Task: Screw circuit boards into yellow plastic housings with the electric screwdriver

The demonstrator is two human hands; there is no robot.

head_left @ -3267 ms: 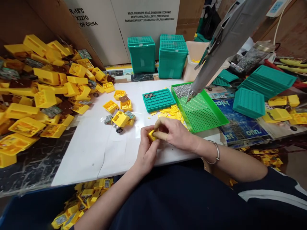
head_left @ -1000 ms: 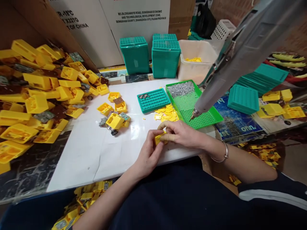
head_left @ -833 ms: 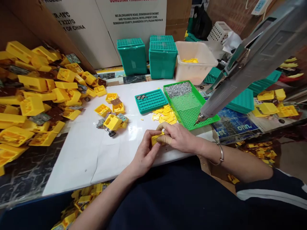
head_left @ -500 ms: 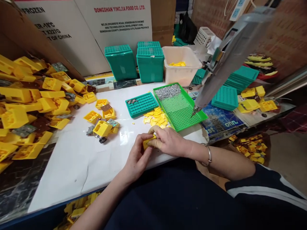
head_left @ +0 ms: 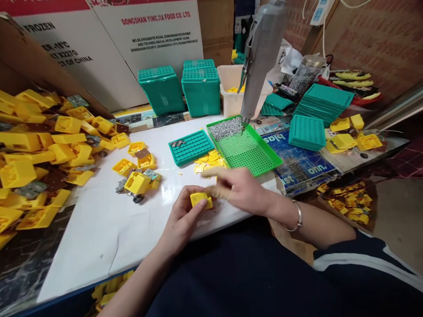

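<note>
My left hand (head_left: 181, 215) is closed around a small yellow plastic housing (head_left: 199, 200), its thumb lying across the front face. Just right of that part is my right hand (head_left: 243, 189), blurred by motion, with its fingers apart and nothing visible between them. Its lower fingertips are close to the housing's right edge; whether they touch it I cannot tell. Behind the hands lies a pile of small flat yellow pieces (head_left: 209, 162). An electric screwdriver (head_left: 259, 66) hangs with its tip over a green tray (head_left: 264, 152) that holds small silver screws (head_left: 226, 127).
A teal ridged tray (head_left: 191, 149) carries a few small dark parts. Several yellow housings (head_left: 137, 181) sit on the white board at left, beside a large heap (head_left: 42, 154). Teal boxes (head_left: 161, 92) and a whitish bin (head_left: 228, 103) stand behind. Stacked teal trays (head_left: 307, 132) are at right.
My right hand's fingers have moved off the yellow housing and spread, and the hand shifted slightly right. The hanging screwdriver has swung left, toward the screws. The view has shifted slightly.
</note>
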